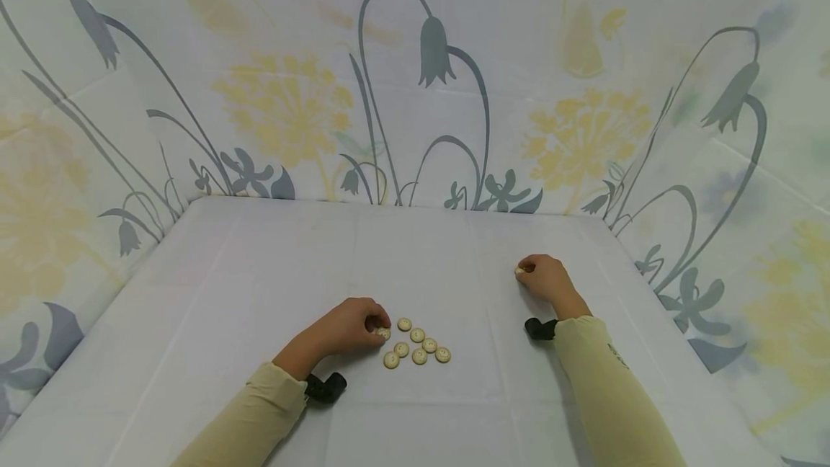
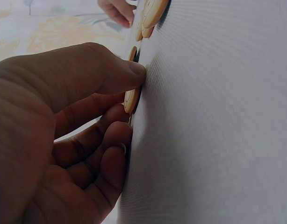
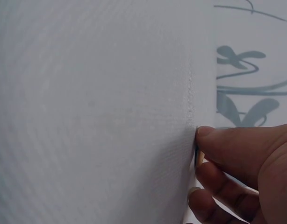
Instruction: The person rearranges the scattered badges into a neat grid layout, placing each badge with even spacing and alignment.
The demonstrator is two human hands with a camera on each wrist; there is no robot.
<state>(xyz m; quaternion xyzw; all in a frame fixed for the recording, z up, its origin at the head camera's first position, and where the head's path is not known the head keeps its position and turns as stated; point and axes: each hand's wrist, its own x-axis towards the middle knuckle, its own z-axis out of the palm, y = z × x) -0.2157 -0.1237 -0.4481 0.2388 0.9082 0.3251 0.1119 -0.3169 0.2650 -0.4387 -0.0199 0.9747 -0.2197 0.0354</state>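
Observation:
My left hand (image 1: 352, 326) pinches a round, cream-coloured button (image 1: 384, 334) at the left edge of a loose group of like buttons (image 1: 419, 356). In the left wrist view the thumb lies over that button (image 2: 130, 101), low against the white cloth, and part of it is hidden. Farther back and to the right, my right hand (image 1: 545, 279) holds another button (image 1: 519, 272) between thumb and fingers. The right wrist view shows this button (image 3: 200, 157) edge-on, close by the cloth, with the thumb at one side of it.
A white cloth (image 1: 292, 251) with fold creases covers the table. Behind and at both sides rise hangings (image 1: 402, 128) printed with grey bellflowers and yellow blooms. Black devices (image 1: 326, 388) are strapped at both wrists, near the cuffs of the pale sleeves.

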